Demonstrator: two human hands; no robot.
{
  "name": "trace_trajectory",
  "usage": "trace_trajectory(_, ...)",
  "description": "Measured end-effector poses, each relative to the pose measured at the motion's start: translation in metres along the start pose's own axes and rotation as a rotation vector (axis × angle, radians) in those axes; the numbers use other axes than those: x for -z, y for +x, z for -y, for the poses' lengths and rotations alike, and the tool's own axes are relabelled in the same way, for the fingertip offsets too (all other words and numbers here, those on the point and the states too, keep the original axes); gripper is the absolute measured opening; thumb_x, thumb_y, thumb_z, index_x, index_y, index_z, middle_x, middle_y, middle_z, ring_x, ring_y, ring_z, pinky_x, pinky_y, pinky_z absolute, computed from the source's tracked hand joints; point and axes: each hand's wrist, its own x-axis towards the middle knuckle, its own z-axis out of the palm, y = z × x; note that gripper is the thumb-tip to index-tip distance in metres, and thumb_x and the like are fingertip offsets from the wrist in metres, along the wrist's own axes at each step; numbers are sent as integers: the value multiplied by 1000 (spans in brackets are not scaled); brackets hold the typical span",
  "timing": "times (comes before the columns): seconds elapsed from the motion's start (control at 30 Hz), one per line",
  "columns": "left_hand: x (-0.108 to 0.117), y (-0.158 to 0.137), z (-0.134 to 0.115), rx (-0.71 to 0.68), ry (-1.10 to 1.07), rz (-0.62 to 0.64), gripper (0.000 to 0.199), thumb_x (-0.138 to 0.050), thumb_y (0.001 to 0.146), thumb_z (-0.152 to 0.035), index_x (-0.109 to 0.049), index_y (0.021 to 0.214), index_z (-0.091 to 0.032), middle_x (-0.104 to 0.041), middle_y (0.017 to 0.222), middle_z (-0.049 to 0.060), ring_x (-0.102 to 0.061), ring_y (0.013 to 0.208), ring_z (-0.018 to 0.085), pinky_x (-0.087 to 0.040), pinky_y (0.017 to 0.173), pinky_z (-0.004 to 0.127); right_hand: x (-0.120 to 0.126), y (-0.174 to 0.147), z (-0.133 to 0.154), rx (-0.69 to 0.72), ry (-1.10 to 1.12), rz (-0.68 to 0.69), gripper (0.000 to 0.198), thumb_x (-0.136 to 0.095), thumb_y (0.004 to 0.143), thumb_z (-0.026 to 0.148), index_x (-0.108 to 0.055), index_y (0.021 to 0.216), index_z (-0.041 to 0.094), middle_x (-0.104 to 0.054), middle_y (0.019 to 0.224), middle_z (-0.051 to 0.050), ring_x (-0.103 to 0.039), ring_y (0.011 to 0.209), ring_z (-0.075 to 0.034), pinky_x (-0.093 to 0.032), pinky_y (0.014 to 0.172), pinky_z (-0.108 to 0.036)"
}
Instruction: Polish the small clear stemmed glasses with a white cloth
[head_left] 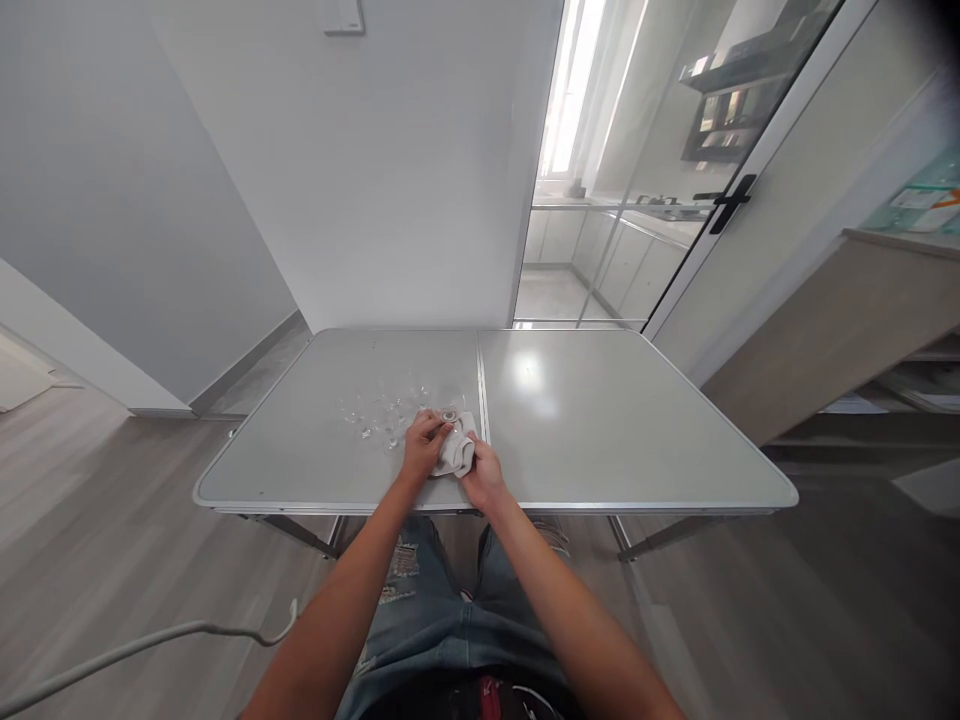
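- A clear glass (449, 416) sits between the two hands, just above the table's surface or on it; the view does not settle which. Its round end shows beside the left fingertips.
- A pale cloth (456, 457) is bunched below the glass and fills the gap between the palms.
- The left hand (424, 442) is closed, its fingers and thumb pinching toward the glass at the cloth's upper edge.
- The right hand (486, 478) grips the cloth from the other side, fingers curled under its folds, thumb side up.
- Both forearms reach forward from the bottom of the view and slant inward, so the hands nearly meet over the table's near part, just left of the seam (481, 385).
- Clear glassware (394, 410) stands or lies in a loose group to the left of and beyond the left hand, on the grey table (600, 430).
- The glassware is so transparent that its outlines melt into the tabletop; the pieces cannot be counted. The held one looks like a small stemmed glass, though its shape is hard to make out.
- The cloth and fingers hide part of the glass; the upper arms are cut off.
- Below the table's near edge show ripped jeans (465, 640).
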Motion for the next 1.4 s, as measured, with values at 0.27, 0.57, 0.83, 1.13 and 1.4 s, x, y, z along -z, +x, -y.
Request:
trace_trajectory(0.27, 0, -1, 0, 17, 5, -5, 21, -65, 92, -42, -80, 99, -29, -77, 104, 5, -66, 107, 24, -48, 100, 44, -1, -1, 6, 122, 8, -32, 19, -64, 91, 38, -70, 88, 21, -78, 101, -4, -71, 100, -19, -58, 90, -34)
trace_trajectory(0.57, 3, 0, 0, 20, 89, -51, 24, -62, 93, -45, -79, 97, -29, -75, 93, 5, -64, 98, 24, -48, 93, 42, 6, -2, 0, 31, 19, -46, 10, -70, 82, 27, -72, 87, 19, -78, 95, -4, -73, 87, -17, -59, 84, -30)
trace_trajectory(0.83, 2, 0, 1, 37, 41, 29, 26, -64, 91, -47, -80, 95, -28, -75, 91, 6, -66, 94, 24, -50, 90, 41, 1, -4, 3, 98, 2, -15, 11, -67, 88, 31, -70, 92, 21, -77, 99, -4, -72, 94, -17, -58, 87, -31)
trace_trajectory(1.13, 6, 1, 5, 35, 65, -80, 26, -61, 93, -45, -80, 96, -28, -75, 90, 5, -64, 92, 23, -49, 91, 42, 3, -8, 1, -28, -12, 2, 15, -74, 77, 25, -73, 91, 18, -79, 94, -6, -75, 93, -23, -60, 80, -34)
trace_trajectory(1.4, 1, -1, 2, 5, 49, 38, 24, -64, 92, -46, -81, 95, -29, -76, 94, 6, -66, 96, 25, -48, 94, 44, 0, -7, 4, 79, 89, 10, 16, -68, 87, 28, -71, 100, 20, -77, 110, -5, -71, 103, -15, -56, 94, -29)
